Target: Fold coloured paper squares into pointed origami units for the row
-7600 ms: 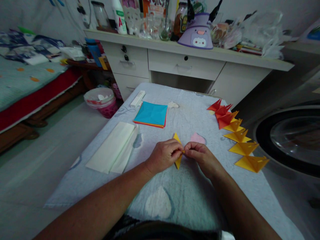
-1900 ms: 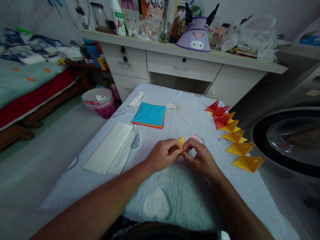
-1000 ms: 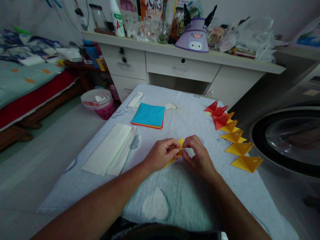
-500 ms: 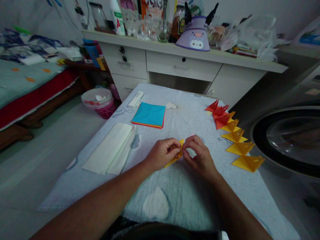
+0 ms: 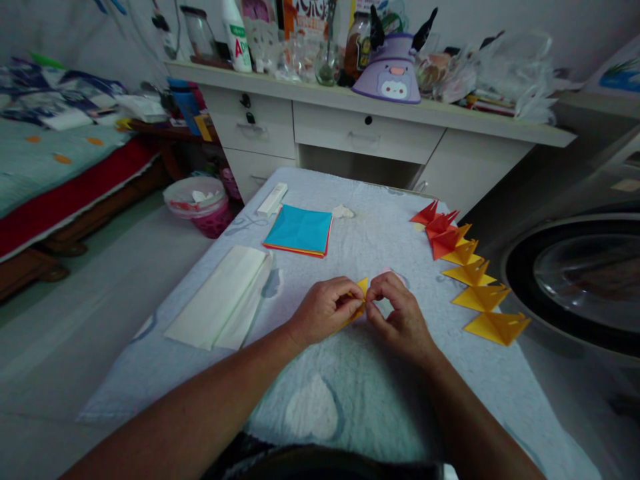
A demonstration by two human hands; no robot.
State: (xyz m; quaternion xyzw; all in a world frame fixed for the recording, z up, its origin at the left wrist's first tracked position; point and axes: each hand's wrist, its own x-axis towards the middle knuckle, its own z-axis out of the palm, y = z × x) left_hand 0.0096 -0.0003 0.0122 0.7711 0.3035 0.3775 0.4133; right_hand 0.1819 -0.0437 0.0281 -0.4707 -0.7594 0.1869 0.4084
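Note:
Between my hands, above the cloth-covered table, is a folded yellow origami paper, partly hidden by my fingers. My left hand is closed, pinching the paper between thumb and fingers. The thumb and forefinger of my right hand pinch the paper's right-hand tip, leaving a round gap behind them. Ahead and to the left lies a square stack of coloured paper, blue on top with yellow and red edges below. Along the right edge stand several yellow folded figures and red folded figures.
A folded pale sheet lies left of my hands. Behind the paper stack are a small white box and a crumpled white scrap. A white drawer desk stands beyond, a pink bin left, a washing machine right.
My right hand's fingertips have shifted slightly and drawn closer together at the paper's tip. My left hand has turned very slightly; everything else on the table stays put.

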